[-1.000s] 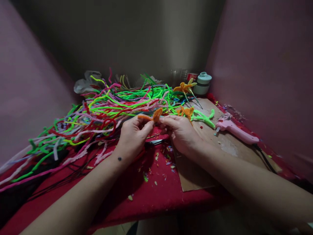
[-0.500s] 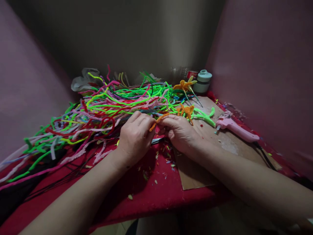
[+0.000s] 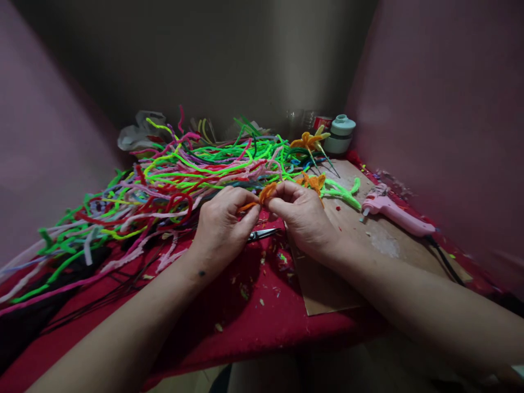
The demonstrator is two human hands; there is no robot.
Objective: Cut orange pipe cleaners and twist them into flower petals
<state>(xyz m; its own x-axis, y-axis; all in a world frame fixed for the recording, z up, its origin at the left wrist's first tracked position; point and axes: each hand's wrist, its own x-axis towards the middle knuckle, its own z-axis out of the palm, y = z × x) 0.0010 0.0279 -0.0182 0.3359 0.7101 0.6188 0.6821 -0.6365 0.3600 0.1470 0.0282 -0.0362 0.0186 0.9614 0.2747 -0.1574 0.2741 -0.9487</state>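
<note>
Between my two hands is an orange pipe cleaner point(image 3: 268, 192), bent into a small loop at its right part. My left hand point(image 3: 224, 224) pinches its straighter end between thumb and fingers. The looped part sits in the pinch of my right hand point(image 3: 303, 215). Below the hands lie scissors point(image 3: 262, 234), their blades showing and their handles hidden behind my left hand. Just beyond my right hand rests an orange pipe-cleaner flower point(image 3: 314, 182), partly covered by the fingers.
A large heap of coloured pipe cleaners point(image 3: 213, 164) spreads across the back and left of the red cloth point(image 3: 245, 333). On the right, a pink glue gun point(image 3: 397, 214) lies on a brown board point(image 3: 352, 240). Finished orange flowers point(image 3: 309, 142) and a pale jar point(image 3: 341, 134) stand behind.
The orange pipe cleaner has gone from a nearly straight strand to a loop near my right fingers. Both hands have turned slightly, and more of the scissor blades shows.
</note>
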